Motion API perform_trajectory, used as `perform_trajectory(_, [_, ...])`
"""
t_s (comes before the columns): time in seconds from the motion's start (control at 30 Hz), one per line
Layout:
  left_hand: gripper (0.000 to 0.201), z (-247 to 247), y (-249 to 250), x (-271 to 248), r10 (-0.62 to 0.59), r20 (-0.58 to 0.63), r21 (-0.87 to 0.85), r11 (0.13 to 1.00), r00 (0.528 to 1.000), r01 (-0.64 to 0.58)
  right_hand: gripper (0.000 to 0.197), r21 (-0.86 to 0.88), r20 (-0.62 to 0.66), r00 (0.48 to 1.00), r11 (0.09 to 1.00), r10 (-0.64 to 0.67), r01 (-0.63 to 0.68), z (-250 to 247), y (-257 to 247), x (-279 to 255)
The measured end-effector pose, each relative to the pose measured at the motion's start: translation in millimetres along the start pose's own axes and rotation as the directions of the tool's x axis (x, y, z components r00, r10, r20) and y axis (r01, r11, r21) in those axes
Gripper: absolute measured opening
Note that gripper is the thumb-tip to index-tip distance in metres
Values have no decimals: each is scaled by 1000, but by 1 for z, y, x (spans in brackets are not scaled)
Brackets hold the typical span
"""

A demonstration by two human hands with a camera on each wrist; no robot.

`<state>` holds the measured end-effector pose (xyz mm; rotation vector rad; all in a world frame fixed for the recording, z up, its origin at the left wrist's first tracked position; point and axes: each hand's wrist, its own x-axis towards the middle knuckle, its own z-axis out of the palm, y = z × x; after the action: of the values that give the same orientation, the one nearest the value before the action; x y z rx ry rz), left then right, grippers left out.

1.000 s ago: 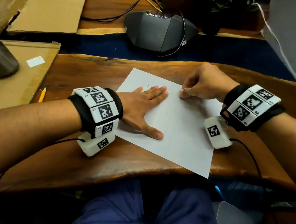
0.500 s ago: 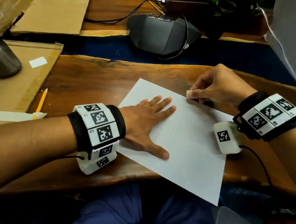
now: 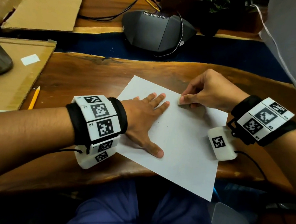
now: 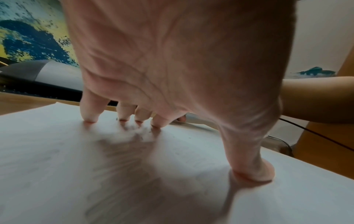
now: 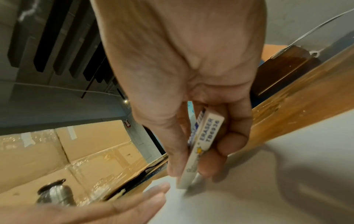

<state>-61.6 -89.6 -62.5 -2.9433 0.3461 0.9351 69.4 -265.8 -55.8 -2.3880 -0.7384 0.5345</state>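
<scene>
Eraser [image 5: 208, 133] marked "ERASER TB6936", tip on paper [image 3: 185, 151].
Your right hand [image 3: 207, 92] pinches it just past your left hand [image 3: 143, 116], fingers flat.

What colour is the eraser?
The eraser is white with blue print, clearest in the right wrist view.

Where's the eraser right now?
Head view, right of centre: the eraser is pinched in the right hand, tip on the paper near its far edge, beside the left hand.
</scene>
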Motion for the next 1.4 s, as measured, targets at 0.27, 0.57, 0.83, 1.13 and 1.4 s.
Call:
perform_trajectory(0.27, [142,-4,3,1,-17,24,6,1000,1000,17,12,-90,28,1000,996,-8,10,-2,1,-6])
perform_trajectory(0.57, [141,-5,3,0,-22,26,12,1000,999,22,11,-59,66,997,998,29,-25,-5,2,-9])
perform_trajectory(0.83, [142,-3,2,2,-21,26,10,1000,999,21,11,-76,111,993,997,29,-21,-4,-3,-10])
perform_trajectory(1.13, [142,0,-1,2,-22,16,-4,1000,1000,22,13,-115,56,998,993,31,-24,-4,-3,-10])
perform_trajectory(1.4, [142,0,-2,2,-16,14,-11,1000,1000,16,11,-69,21,998,996,55,-53,0,-6,-8])
